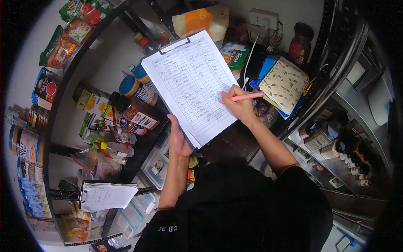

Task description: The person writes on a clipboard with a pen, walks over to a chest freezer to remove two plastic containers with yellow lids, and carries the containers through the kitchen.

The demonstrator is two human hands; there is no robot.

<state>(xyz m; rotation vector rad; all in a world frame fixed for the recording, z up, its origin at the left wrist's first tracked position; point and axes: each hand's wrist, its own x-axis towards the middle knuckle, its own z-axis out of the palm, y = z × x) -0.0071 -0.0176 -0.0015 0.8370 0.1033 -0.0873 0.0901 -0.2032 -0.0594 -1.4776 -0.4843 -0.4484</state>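
Clipboard (176, 46) carrying a handwritten table on a white sheet (189, 84), held up at a tilt in front of a person in a black shirt (235, 210). The rows are filled most of the way down; the writing is too small to read with confidence. At the clipboard's lower left edge, the left hand (179, 140) supports it, thumb extended along the side; the other fingers are hidden beneath, so their spread cannot be told. Over the clipboard's right side, the right hand (240, 105) pinches a pink pen (248, 96) between close-set fingers, its writing end down by the page; whether the tip touches cannot be told.

Just right of the clipboard lies a leaf-patterned notebook (285, 82). Near its upper right edge is a green-lidded tub (235, 54), and behind its top stands an orange and cream bag (199, 20). Left of the clipboard are blue-lidded peanut butter jars (145, 92) and a black-lidded jar of red flakes (138, 113). Well apart, to its lower left, hangs a second clipboard with papers (108, 196). Far to its right, a metal shelf (294, 140) holds small jars (354, 166).
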